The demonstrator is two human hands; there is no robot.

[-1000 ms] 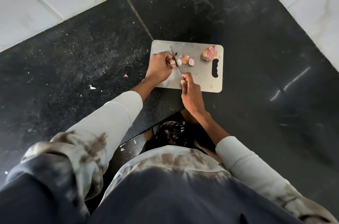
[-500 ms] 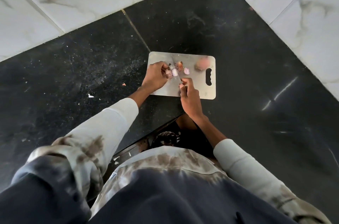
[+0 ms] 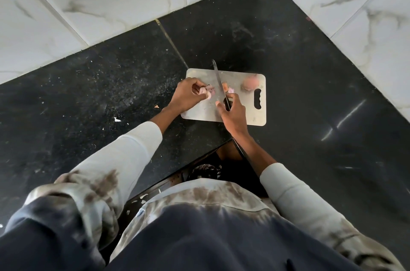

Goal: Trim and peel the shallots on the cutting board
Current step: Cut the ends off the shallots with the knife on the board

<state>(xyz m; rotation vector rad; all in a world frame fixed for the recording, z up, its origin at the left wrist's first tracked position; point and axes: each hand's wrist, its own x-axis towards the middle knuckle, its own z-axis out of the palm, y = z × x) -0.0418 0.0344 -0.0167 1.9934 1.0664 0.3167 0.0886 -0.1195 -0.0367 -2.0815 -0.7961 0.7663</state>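
On the cutting board (image 3: pixel 255 118), the left hand (image 3: pixel 186 96) pinches a partly peeled shallot (image 3: pixel 208 91) at 9 o'clock. The right hand (image 3: pixel 233 113) grips the knife (image 3: pixel 218 81), blade toward 12 o'clock. Skins (image 3: pixel 249 83) lie at 2 o'clock; peeling appears unfinished.

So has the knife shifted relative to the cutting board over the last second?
Yes. The knife, gripped by the right hand, now lies further along the cutting board, its tip past the far edge; before, the tip stayed over the board beside the left hand.

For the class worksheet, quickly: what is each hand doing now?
Left hand: pinching a shallot.
Right hand: gripping the knife.
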